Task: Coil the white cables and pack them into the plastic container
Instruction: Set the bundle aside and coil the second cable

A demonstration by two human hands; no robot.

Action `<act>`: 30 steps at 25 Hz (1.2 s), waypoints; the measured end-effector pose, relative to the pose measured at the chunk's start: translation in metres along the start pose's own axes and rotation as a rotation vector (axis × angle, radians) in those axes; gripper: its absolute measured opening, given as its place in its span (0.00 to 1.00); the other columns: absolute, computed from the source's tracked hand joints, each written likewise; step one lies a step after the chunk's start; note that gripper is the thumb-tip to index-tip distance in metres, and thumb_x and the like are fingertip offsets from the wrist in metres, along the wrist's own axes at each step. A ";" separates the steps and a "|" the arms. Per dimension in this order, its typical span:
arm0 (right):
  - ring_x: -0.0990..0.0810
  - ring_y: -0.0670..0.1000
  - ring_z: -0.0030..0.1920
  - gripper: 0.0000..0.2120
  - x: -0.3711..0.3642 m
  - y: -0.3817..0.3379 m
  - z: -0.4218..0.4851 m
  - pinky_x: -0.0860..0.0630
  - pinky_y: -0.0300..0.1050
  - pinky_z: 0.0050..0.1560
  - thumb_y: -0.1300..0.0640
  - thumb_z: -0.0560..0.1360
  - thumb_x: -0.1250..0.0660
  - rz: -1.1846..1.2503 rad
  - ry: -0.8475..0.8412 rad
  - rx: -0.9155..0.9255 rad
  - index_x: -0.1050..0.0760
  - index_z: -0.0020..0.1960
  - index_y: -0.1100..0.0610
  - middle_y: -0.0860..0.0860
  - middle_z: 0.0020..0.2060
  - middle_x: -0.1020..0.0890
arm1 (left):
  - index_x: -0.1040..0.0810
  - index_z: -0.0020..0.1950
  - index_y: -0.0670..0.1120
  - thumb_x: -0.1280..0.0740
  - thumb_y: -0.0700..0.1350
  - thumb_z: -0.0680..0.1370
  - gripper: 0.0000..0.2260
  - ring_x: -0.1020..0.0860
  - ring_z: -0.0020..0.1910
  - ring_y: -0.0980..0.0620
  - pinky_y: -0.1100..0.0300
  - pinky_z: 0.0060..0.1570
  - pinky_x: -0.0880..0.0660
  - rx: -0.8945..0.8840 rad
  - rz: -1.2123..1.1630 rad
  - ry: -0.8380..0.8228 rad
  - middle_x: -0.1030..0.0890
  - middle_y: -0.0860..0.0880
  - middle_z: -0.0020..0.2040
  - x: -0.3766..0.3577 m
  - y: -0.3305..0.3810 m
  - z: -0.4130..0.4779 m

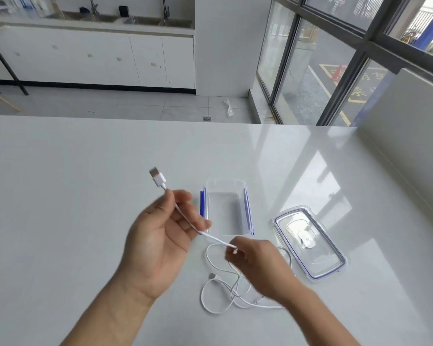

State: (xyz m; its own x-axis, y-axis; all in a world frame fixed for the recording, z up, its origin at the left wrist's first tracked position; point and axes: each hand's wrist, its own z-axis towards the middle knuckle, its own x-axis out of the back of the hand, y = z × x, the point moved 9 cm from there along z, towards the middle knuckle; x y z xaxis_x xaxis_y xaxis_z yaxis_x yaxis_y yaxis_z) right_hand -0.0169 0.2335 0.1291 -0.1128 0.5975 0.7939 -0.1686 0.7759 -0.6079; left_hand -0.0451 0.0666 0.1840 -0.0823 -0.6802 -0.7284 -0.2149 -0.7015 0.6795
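Note:
My left hand [160, 236] is raised palm up and pinches a white cable [211, 237] just below its USB plug [157, 178], which sticks up and left. The cable runs across my left fingers to my right hand [258, 263], which pinches it about a hand's width along. Loose white cable loops [218, 293] lie tangled on the table beneath and left of my right hand. A clear plastic container [226, 208] with blue side clips stands open and empty just behind my hands.
The container's clear lid [309, 242] lies flat to the right of it. The white table [60, 183] ends at a far edge, with floor beyond. A white wall panel [410, 136] rises along the table's right side.

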 end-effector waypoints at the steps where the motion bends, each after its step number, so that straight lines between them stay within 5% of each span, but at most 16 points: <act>1: 0.19 0.55 0.42 0.04 0.013 0.023 0.006 0.23 0.47 0.43 0.52 0.78 0.31 -0.101 -0.029 -0.111 0.19 0.48 0.51 0.47 0.36 0.19 | 0.16 0.44 0.45 0.39 0.49 0.79 0.14 0.22 0.29 0.51 0.57 0.37 0.20 -0.042 0.000 -0.018 0.21 0.48 0.30 -0.002 0.013 0.004; 3: 0.19 0.55 0.40 0.01 0.063 0.051 0.009 0.25 0.47 0.41 0.53 0.77 0.29 -0.177 0.143 -0.222 0.18 0.47 0.49 0.45 0.33 0.19 | 0.17 0.45 0.47 0.39 0.50 0.79 0.13 0.27 0.26 0.53 0.60 0.33 0.22 -0.082 0.005 -0.001 0.24 0.51 0.28 0.002 0.030 0.014; 5: 0.20 0.50 0.36 0.02 0.087 0.047 0.006 0.25 0.44 0.39 0.56 0.75 0.27 -0.135 0.283 -0.135 0.18 0.46 0.49 0.42 0.31 0.21 | 0.17 0.45 0.46 0.38 0.50 0.79 0.13 0.27 0.26 0.53 0.60 0.32 0.22 -0.044 0.013 0.074 0.25 0.50 0.29 0.011 0.027 0.020; 11: 0.20 0.46 0.40 0.16 -0.011 0.006 -0.005 0.22 0.44 0.47 0.58 0.69 0.26 -0.034 -0.495 0.066 0.18 0.55 0.47 0.46 0.38 0.18 | 0.13 0.48 0.44 0.35 0.46 0.75 0.12 0.19 0.31 0.50 0.56 0.38 0.17 0.123 0.059 0.094 0.18 0.47 0.34 0.009 -0.020 0.021; 16: 0.24 0.48 0.35 0.13 -0.026 0.003 -0.024 0.27 0.45 0.40 0.52 0.67 0.20 0.202 -0.874 0.051 0.16 0.51 0.48 0.54 0.34 0.19 | 0.14 0.51 0.42 0.35 0.42 0.75 0.12 0.15 0.38 0.46 0.54 0.39 0.17 0.179 0.142 0.027 0.14 0.41 0.41 0.004 -0.029 0.020; 18: 0.26 0.44 0.32 0.08 -0.024 0.021 -0.011 0.30 0.44 0.38 0.47 0.70 0.23 0.055 -0.761 -0.013 0.16 0.48 0.47 0.47 0.30 0.21 | 0.16 0.53 0.39 0.35 0.43 0.75 0.13 0.14 0.38 0.45 0.55 0.37 0.17 0.204 0.164 0.025 0.14 0.40 0.41 0.006 -0.029 0.018; 21: 0.19 0.52 0.43 0.10 0.008 0.044 0.026 0.25 0.45 0.43 0.44 0.77 0.32 -0.411 -0.265 -0.147 0.19 0.51 0.50 0.47 0.39 0.17 | 0.16 0.55 0.38 0.35 0.47 0.76 0.15 0.16 0.32 0.43 0.55 0.31 0.20 0.283 0.247 -0.048 0.15 0.38 0.38 0.003 -0.034 0.011; 24: 0.22 0.54 0.37 0.10 0.036 0.049 0.035 0.25 0.48 0.40 0.46 0.80 0.34 0.044 0.100 -0.343 0.23 0.47 0.53 0.49 0.35 0.19 | 0.17 0.52 0.37 0.37 0.49 0.80 0.17 0.17 0.33 0.39 0.52 0.32 0.20 0.396 0.491 -0.176 0.15 0.34 0.39 -0.002 -0.047 0.001; 27: 0.28 0.46 0.26 0.11 0.055 0.027 0.037 0.27 0.49 0.31 0.50 0.78 0.31 0.557 0.258 -0.341 0.23 0.41 0.54 0.45 0.25 0.24 | 0.19 0.53 0.36 0.40 0.48 0.84 0.16 0.15 0.41 0.38 0.48 0.43 0.18 0.445 0.750 -0.165 0.13 0.34 0.45 0.006 -0.062 -0.002; 30: 0.31 0.44 0.25 0.10 0.070 -0.017 0.032 0.29 0.45 0.29 0.50 0.77 0.29 0.569 0.256 -0.202 0.23 0.39 0.54 0.43 0.22 0.26 | 0.18 0.53 0.38 0.40 0.47 0.84 0.15 0.14 0.46 0.38 0.47 0.50 0.18 0.427 0.874 -0.093 0.12 0.39 0.45 0.011 -0.067 -0.001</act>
State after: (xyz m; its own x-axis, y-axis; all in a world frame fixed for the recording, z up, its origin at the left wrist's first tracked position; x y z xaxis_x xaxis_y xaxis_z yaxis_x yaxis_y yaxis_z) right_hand -0.0536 0.2557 0.1959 0.1110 0.9358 0.3346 0.0390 0.3323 -0.9424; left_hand -0.0309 0.1057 0.1304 -0.4522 -0.8919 0.0001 -0.3746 0.1900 0.9075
